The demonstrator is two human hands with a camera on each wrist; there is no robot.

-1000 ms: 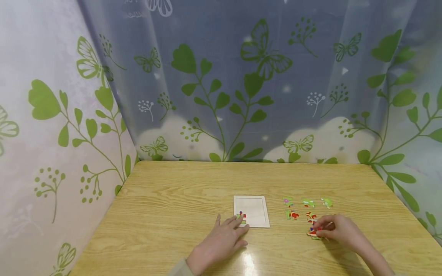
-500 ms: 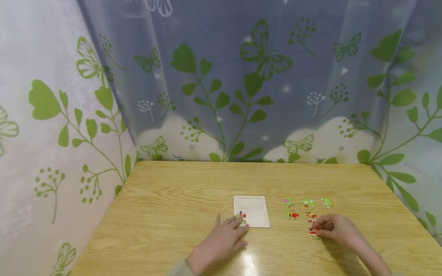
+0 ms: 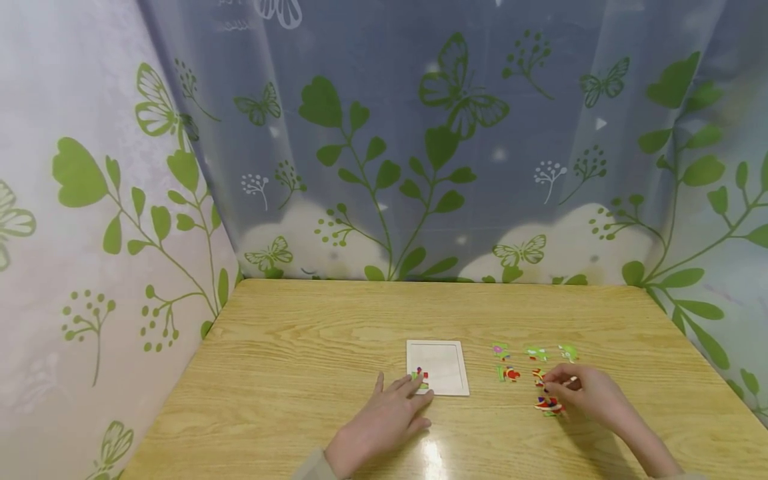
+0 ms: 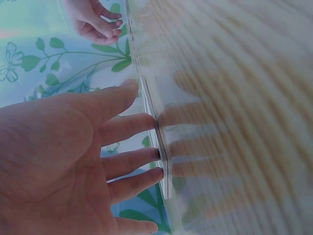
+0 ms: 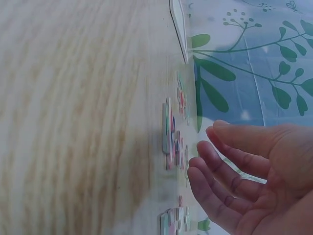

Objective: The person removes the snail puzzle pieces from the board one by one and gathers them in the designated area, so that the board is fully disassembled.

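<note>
My left hand (image 3: pixel 387 417) lies with its fingers spread and straight, the fingertips on the lower left corner of a white puzzle tray (image 3: pixel 444 367). A green and red puzzle piece (image 3: pixel 423 381) sits in that corner, partly covered by the fingers. In the left wrist view the fingertips touch the edge of the tray (image 4: pixel 164 176). My right hand (image 3: pixel 591 393) hovers over the loose pieces with fingers loosely bent. Below its fingertips lie red and blue puzzle pieces (image 3: pixel 549 405), seemingly overlapping. In the right wrist view nothing shows between the fingers of the right hand (image 5: pixel 244 171).
Several colourful puzzle pieces lie right of the tray, among them a pink-flowered piece (image 3: pixel 499 351), green pieces (image 3: pixel 536 353) and a red piece (image 3: pixel 510 374). The wooden table (image 3: pixel 288 333) meets a printed curtain (image 3: pixel 384 167) at the back and sides.
My right hand has risen slightly off the red and blue pieces, and its fingertips have moved up and away from them. The left hand and the tray stay in place.
</note>
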